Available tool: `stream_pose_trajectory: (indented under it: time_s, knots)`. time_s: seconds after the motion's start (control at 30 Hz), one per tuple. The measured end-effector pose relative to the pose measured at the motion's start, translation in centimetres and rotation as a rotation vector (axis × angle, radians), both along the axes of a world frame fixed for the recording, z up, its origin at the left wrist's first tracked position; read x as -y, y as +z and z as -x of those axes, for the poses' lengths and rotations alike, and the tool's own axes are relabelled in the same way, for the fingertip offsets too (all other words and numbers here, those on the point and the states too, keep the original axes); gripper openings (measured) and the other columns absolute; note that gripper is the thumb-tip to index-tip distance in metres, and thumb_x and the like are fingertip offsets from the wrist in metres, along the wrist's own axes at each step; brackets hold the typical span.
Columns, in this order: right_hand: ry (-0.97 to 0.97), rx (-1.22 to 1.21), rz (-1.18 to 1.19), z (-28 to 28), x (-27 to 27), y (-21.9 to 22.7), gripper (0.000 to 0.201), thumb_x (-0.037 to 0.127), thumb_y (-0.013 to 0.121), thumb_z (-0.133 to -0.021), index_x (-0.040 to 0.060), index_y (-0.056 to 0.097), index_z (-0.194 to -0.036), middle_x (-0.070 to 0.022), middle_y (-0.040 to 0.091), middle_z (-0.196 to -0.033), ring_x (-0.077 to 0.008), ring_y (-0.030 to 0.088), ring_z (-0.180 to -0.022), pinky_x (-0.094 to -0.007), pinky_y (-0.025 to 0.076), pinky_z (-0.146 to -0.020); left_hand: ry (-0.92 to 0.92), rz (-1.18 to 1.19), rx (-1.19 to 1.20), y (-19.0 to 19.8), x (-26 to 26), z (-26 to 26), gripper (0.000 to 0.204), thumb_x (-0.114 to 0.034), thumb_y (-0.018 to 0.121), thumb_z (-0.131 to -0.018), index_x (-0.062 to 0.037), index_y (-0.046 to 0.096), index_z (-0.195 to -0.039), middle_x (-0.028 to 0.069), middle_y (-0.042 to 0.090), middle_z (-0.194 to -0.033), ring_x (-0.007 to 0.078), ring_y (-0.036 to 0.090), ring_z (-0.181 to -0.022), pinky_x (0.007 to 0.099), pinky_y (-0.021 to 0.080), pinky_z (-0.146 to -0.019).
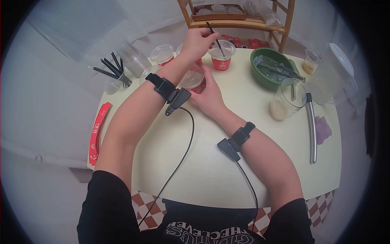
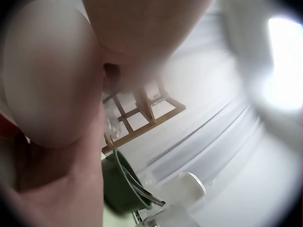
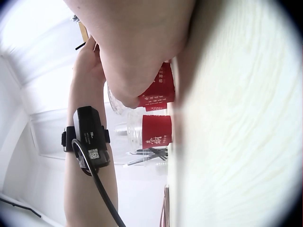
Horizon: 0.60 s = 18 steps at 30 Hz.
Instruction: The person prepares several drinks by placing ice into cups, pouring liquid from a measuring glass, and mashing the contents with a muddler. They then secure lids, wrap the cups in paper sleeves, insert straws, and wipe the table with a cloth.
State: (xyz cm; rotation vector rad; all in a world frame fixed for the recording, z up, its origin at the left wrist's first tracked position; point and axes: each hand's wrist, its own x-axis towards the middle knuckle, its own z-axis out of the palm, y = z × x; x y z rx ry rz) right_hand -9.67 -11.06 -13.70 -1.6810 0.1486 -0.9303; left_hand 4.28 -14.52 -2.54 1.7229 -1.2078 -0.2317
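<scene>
My left hand (image 1: pixel 198 44) pinches a black straw (image 1: pixel 210 28), which slants down over a red-sleeved cup (image 1: pixel 222 64). The straw's lower part overlaps that cup's clear top; whether it passes through a lid, I cannot tell. Lower down, my right hand (image 1: pixel 210 95) curls around a second red-sleeved cup (image 1: pixel 198 88) with a clear top. In the right wrist view, the right hand (image 3: pixel 139 42) partly covers red-sleeved cups, and one cup (image 3: pixel 157 131) stands beside them. The left wrist view shows the left hand (image 2: pixel 142 33) blurred above a pale round shape (image 2: pixel 52 75).
More clear-topped cups (image 1: pixel 162 53) stand behind my left forearm, near black straws (image 1: pixel 109 67) in a holder and stacked clear cups (image 1: pixel 132 59). Red sleeves (image 1: pixel 97 132) lie at the left edge. To the right are a green bowl (image 1: pixel 260 75), glass jug (image 1: pixel 280 105) and metal tube (image 1: pixel 313 134).
</scene>
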Motion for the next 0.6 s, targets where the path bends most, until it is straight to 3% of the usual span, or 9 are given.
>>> stream_pose_trajectory:
  time_s: [0.03, 0.1, 0.33, 0.4, 0.47, 0.6]
  knots:
    - [0.000, 0.004, 0.001, 0.0, 0.0, 0.0, 0.087, 0.013, 0.086, -0.085, 0.0071, 0.039, -0.159, -0.0174, 0.055, -0.154, -0.0331, 0.056, -0.143, -0.0412, 0.050, -0.117, -0.003, -0.002, 0.000, 0.2, -0.2, 0.5, 0.030, -0.026, 0.077, -0.102, 0.0017, 0.080, -0.115, 0.0046, 0.078, -0.090, 0.0107, 0.068, -0.076, 0.0281, 0.056, -0.071]
    - [-0.004, 0.008, 0.002, 0.0, 0.0, -0.1, 0.089, 0.013, 0.087, -0.085, 0.0071, 0.039, -0.159, -0.0178, 0.054, -0.154, -0.0338, 0.056, -0.144, -0.0417, 0.049, -0.118, -0.008, 0.365, -0.011, 0.7, -0.5, 1.3, 0.025, -0.020, 0.075, -0.104, 0.0032, 0.078, -0.112, 0.0043, 0.077, -0.089, 0.0094, 0.068, -0.074, 0.0261, 0.055, -0.071]
    - [0.000, -0.033, -0.003, 0.5, 0.1, 0.2, 0.091, 0.014, 0.086, -0.085, 0.0035, 0.037, -0.160, -0.0195, 0.052, -0.157, -0.0348, 0.054, -0.146, -0.0422, 0.047, -0.120, 0.004, 0.593, 0.037, 1.0, -0.9, 1.6, 0.025, -0.019, 0.075, -0.105, 0.0049, 0.076, -0.112, 0.0038, 0.077, -0.089, 0.0086, 0.069, -0.077, 0.0235, 0.055, -0.073]
    - [-0.006, -0.051, 0.010, 0.5, 0.1, 0.3, 0.091, 0.014, 0.086, -0.085, 0.0028, 0.036, -0.160, -0.0197, 0.052, -0.157, -0.0351, 0.053, -0.146, -0.0423, 0.047, -0.120, 0.000, 0.593, 0.042, 1.1, -0.9, 1.4, 0.025, -0.019, 0.074, -0.105, 0.0048, 0.077, -0.112, 0.0041, 0.078, -0.090, 0.0091, 0.070, -0.078, 0.0240, 0.056, -0.074]
    - [-0.012, -0.042, 0.028, 0.3, 0.1, 0.1, 0.091, 0.015, 0.086, -0.085, 0.0025, 0.036, -0.160, -0.0193, 0.051, -0.158, -0.0355, 0.053, -0.146, -0.0423, 0.047, -0.120, -0.014, 0.414, 0.041, 1.3, -1.2, 1.4, 0.026, -0.019, 0.074, -0.106, 0.0048, 0.077, -0.114, 0.0050, 0.078, -0.093, 0.0095, 0.071, -0.080, 0.0244, 0.057, -0.075]
    - [-0.008, -0.003, 0.031, 0.4, 0.1, 0.1, 0.090, 0.015, 0.086, -0.085, 0.0031, 0.037, -0.160, -0.0182, 0.052, -0.158, -0.0352, 0.054, -0.145, -0.0422, 0.048, -0.120, 0.002, 0.413, 0.030, 2.4, -2.4, 0.9, 0.025, -0.018, 0.072, -0.107, 0.0046, 0.078, -0.116, 0.0072, 0.079, -0.096, 0.0107, 0.072, -0.082, 0.0255, 0.059, -0.077]
